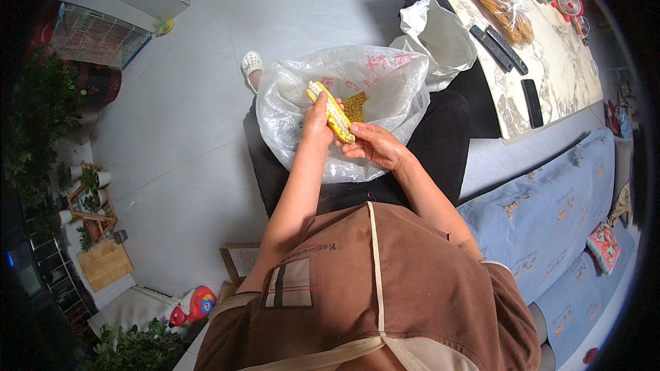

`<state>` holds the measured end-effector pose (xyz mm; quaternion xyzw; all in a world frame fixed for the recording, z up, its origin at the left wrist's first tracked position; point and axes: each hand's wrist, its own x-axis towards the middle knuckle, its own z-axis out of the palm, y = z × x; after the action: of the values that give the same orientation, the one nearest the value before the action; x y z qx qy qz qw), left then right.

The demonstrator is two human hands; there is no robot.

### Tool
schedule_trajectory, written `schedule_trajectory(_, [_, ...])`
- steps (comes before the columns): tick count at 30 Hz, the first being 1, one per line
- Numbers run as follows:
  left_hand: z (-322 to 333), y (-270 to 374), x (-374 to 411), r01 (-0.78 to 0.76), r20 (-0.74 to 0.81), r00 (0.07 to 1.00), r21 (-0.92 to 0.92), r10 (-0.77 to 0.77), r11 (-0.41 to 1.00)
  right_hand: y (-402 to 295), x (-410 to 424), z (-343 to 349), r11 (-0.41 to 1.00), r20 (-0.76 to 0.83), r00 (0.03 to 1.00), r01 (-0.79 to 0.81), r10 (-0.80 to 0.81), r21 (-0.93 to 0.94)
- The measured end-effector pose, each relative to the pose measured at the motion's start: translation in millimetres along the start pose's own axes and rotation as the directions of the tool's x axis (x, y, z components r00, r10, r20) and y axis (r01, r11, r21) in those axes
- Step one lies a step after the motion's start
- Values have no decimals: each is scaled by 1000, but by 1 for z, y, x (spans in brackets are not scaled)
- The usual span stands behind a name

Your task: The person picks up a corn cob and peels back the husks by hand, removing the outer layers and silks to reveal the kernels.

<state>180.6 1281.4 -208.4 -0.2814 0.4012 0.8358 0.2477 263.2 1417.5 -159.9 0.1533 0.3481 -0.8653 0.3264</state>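
A corn cob, its near face stripped to pale core with yellow kernels along the edges, lies slanted across both hands. My left hand grips its upper and middle part, thumb on top. At the cob's lower end, my right hand pinches it between thumb and fingers. Below them a translucent woven plastic sack with red writing gapes between my legs. Loose yellow corn kernels show inside it, partly hidden by the hands and cob.
A white sack stands open beyond the first, against a marble-patterned table. On the table lie two remote controls, a black phone and a bag of brown food. A blue-covered sofa is at the right.
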Motion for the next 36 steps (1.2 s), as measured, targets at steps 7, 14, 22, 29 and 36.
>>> schedule_trajectory(7, [9, -2, -6, -78, 6, 997, 91, 78, 993, 8, 8, -7, 998, -34, 999, 14, -17, -67])
schedule_trajectory(14, [6, 0, -4, -83, -53, 995, 56, 86, 995, 3, 3, 0, 995, -25, 999, 18, -21, -98])
schedule_trajectory(22, [10, -5, -5, -124, -92, 987, 86, 131, 989, 10, 6, -3, 951, -76, 994, 47, -73, -306])
schedule_trajectory(29, [6, -3, -14, -81, 167, 982, -45, 87, 996, -3, 0, 7, 999, -87, 996, 8, -12, -51])
schedule_trajectory(36, [4, -5, -17, 0, 290, 957, -107, 32, 994, 4, 2, -1, 999, -86, 996, 35, -36, -13])
